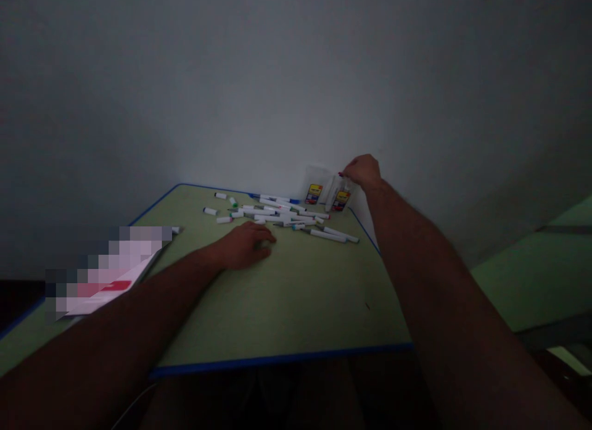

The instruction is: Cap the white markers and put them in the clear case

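My left hand rests on the table just in front of a spread of white markers, its fingers loosely apart and nothing in them. Several markers lie uncapped with grey tips showing, and loose white caps are scattered to their left. At the back right corner my right hand is closed at the top of a clear plastic case with a yellow and dark label. A small reddish end, seemingly of a marker, shows at its fingertips; the rest is hard to make out. A second clear case stands beside it on the left.
The pale green table has a blue edge and meets a grey wall at the back. On the left lies a pink and white flat item, partly blurred out. Another green surface stands on the right.
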`<state>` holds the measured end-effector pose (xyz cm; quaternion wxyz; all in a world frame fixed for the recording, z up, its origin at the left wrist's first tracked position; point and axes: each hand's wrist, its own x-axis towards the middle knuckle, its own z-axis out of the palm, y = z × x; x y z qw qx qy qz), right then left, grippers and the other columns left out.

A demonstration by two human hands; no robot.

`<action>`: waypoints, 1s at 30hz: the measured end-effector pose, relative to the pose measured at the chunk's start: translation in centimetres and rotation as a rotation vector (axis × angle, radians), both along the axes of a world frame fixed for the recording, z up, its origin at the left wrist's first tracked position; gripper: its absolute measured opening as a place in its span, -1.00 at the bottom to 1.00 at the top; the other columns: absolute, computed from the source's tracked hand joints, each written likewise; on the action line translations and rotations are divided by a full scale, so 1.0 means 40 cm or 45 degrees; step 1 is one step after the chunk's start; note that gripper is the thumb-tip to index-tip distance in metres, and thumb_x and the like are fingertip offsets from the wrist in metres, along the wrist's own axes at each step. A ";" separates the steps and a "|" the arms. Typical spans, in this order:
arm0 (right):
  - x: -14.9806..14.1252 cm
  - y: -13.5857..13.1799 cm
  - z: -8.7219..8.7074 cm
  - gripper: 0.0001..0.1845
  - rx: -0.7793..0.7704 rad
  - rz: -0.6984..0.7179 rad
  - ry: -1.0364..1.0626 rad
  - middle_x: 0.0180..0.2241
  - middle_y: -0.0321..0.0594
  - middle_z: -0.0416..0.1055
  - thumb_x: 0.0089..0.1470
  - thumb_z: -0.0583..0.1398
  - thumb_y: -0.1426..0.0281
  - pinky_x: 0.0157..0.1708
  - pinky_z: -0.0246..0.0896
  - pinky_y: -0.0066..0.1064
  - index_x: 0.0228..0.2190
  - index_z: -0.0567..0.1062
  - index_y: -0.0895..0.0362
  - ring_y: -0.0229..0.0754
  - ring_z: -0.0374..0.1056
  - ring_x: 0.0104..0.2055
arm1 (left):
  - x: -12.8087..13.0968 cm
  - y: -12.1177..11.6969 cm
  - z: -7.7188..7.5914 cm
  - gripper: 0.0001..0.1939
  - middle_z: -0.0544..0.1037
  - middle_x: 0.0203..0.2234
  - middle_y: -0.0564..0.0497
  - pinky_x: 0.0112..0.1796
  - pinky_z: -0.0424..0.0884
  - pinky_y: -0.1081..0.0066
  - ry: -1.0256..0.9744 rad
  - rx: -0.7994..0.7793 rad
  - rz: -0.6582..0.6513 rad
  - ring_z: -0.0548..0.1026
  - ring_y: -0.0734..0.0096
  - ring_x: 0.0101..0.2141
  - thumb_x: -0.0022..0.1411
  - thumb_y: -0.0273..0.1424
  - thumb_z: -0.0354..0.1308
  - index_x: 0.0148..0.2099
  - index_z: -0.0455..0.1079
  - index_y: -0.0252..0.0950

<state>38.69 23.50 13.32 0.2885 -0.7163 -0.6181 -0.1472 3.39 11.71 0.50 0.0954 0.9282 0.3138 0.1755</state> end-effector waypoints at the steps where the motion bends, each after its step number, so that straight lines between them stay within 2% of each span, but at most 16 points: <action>1: -0.008 -0.012 0.000 -0.79 -0.022 -0.025 0.072 -0.32 0.05 0.54 -0.10 0.32 0.51 -0.11 0.35 -0.06 -0.33 0.63 0.33 0.09 0.45 -0.15 | 0.000 0.000 0.000 -0.63 0.57 -0.01 -0.18 0.10 0.29 0.08 0.007 0.001 0.002 0.46 0.08 0.03 0.27 -0.29 0.09 0.05 0.50 -0.29; 6: -0.071 -0.095 -0.023 -0.79 0.104 -0.020 0.230 -0.27 0.01 0.55 -0.01 0.22 0.50 -0.10 0.34 -0.16 -0.30 0.62 0.26 -0.01 0.45 -0.18 | 0.001 -0.001 0.004 -0.60 0.56 0.00 -0.19 0.11 0.27 0.12 0.031 0.006 0.009 0.45 0.10 0.04 0.27 -0.27 0.07 0.07 0.49 -0.32; 10: -0.117 -0.155 -0.090 -0.80 0.044 0.017 0.315 -0.29 -0.07 0.56 -0.01 0.21 0.46 -0.12 0.34 -0.28 -0.32 0.62 0.23 -0.07 0.48 -0.19 | 0.000 0.003 0.003 -0.58 0.57 -0.02 -0.19 0.12 0.26 0.17 0.048 0.015 -0.014 0.47 0.15 0.03 0.27 -0.25 0.05 0.06 0.49 -0.34; 14: -0.157 -0.207 -0.164 -0.81 -0.043 0.061 0.524 -0.36 -0.14 0.57 -0.07 0.25 0.43 -0.22 0.35 -0.36 -0.36 0.63 0.20 -0.15 0.49 -0.28 | -0.002 0.004 0.005 -0.58 0.58 -0.02 -0.17 0.10 0.28 0.19 0.068 0.009 0.006 0.48 0.18 0.02 0.26 -0.25 0.05 0.07 0.49 -0.31; 20: -0.199 -0.261 -0.223 -0.84 -0.081 0.134 0.638 -0.38 -0.19 0.58 -0.10 0.28 0.42 -0.23 0.32 -0.40 -0.40 0.63 0.18 -0.17 0.48 -0.30 | -0.003 -0.001 0.009 -0.57 0.58 -0.02 -0.19 0.07 0.32 0.18 0.059 0.000 0.026 0.51 0.17 0.00 0.25 -0.24 0.05 0.06 0.50 -0.33; 24: -0.197 -0.285 -0.241 -0.84 -0.100 0.166 0.573 -0.38 -0.19 0.59 -0.06 0.27 0.42 -0.23 0.30 -0.41 -0.39 0.64 0.18 -0.18 0.48 -0.29 | -0.004 -0.005 0.011 -0.59 0.59 -0.03 -0.17 0.07 0.32 0.21 0.058 -0.001 0.063 0.51 0.18 -0.01 0.25 -0.24 0.05 0.05 0.51 -0.31; 30: -0.167 -0.312 -0.237 -0.82 -0.134 0.160 0.230 -0.34 -0.13 0.59 0.06 0.22 0.36 -0.16 0.31 -0.32 -0.38 0.63 0.15 -0.14 0.46 -0.27 | -0.010 -0.002 0.017 -0.57 0.62 -0.11 -0.17 0.00 0.39 0.19 0.040 -0.025 0.166 0.54 0.16 -0.09 0.25 -0.21 0.05 0.01 0.54 -0.34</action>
